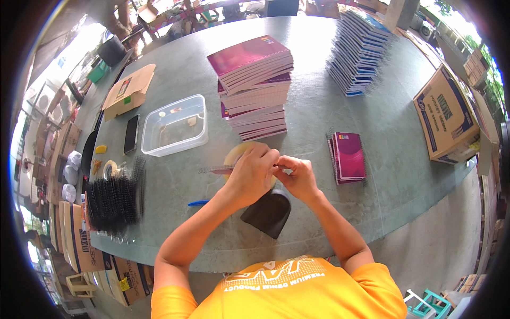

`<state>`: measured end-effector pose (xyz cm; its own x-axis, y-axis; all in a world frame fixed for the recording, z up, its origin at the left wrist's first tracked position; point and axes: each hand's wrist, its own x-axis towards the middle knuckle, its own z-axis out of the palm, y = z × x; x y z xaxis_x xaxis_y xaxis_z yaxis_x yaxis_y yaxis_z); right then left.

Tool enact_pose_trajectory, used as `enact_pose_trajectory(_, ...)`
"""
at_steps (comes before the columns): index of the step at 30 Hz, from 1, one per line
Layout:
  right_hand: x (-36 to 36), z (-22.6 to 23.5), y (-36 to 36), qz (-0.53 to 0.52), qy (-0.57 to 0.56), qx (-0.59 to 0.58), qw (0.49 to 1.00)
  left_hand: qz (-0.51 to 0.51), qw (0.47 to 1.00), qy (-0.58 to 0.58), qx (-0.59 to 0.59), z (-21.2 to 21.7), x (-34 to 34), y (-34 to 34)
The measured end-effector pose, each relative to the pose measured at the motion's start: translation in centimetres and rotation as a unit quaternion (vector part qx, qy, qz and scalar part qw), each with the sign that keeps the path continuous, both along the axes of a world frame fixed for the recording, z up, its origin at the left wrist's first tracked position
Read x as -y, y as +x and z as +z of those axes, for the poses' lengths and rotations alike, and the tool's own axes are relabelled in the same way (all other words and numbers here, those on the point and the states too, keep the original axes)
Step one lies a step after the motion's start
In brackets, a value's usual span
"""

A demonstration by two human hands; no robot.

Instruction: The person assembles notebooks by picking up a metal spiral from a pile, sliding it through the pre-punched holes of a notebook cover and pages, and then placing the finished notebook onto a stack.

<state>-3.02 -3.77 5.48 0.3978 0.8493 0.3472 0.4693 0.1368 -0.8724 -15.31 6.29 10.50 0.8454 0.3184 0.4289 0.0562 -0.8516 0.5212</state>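
Over the middle of the table, my left hand (251, 174) is closed around a thin maroon notebook (219, 170), mostly hidden beneath the hand. A clear wire coil (204, 170) sticks out past its left end. My right hand (298, 178) is pinched close against the left fingertips, at the notebook's other end; whatever lies between its fingers is too small to make out. A yellow ring, like a tape roll (234, 155), lies partly under my left hand. Just below my hands is a dark, round-ended block (270, 213).
A tall stack of maroon notebooks (255, 80) stands ahead, with blue spiral notebooks (357, 53) far right. Bound maroon notebooks (348, 157) and a carton (443, 114) are rightward. Leftward lie a clear plastic tub (175, 127), black coils (112, 202), a phone (131, 134) and a blue tool (198, 203).
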Motion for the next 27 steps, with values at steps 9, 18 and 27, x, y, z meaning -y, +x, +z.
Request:
enact_pose_trajectory(9, 3.6, 0.2, 5.4, 0.013, 0.084, -0.216, 0.973, 0.051, 0.995, -0.056, -0.06, 1.8, -0.2, -0.5)
enact_pose_trajectory(18, 10.3, 3.4, 12.9, -0.324, 0.144, 0.121, 0.927, 0.055, 0.984, -0.155, 0.071, -2.4, 3.3, 13.3)
enact_pose_trajectory(27, 12.4, -2.9, 12.9, -0.262, -0.021, 0.163, 0.951, 0.072, 0.832, -0.5, -0.231, -6.6, 5.5, 15.4)
